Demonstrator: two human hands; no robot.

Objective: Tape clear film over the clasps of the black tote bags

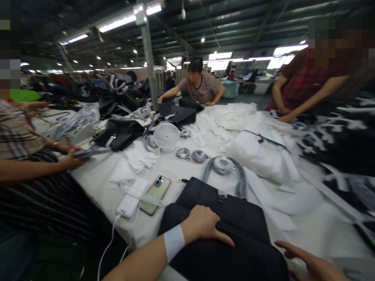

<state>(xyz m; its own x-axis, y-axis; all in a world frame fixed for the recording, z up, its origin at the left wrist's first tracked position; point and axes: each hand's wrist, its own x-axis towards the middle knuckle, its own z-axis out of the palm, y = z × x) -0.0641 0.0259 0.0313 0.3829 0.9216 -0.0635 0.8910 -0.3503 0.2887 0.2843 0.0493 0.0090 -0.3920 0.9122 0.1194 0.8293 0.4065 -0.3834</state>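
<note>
A black handbag (pixel 231 249) lies on the table right in front of me. Its handle (pixel 240 175), wrapped in clear plastic, arches up on the far side, and a small wrapped clasp (pixel 222 195) shows on its flap. My left hand (pixel 205 224), with a pale band around the wrist, presses on the middle of the bag. Its fingers curl down at the fold and its thumb stretches along the black surface. At the bag's right edge is my right hand (pixel 313 261), fingers apart and partly cut off by the frame; whether it touches the bag I cannot tell.
Left of the bag lie a phone (pixel 155 195) and a white power strip (pixel 131 199) with cables. Beyond stand a white fan (pixel 166 136), coiled straps (pixel 199 156), black bags (pixel 118 132) and white packing material (pixel 260 152). Co-workers' hands (pixel 72 156) work around the table.
</note>
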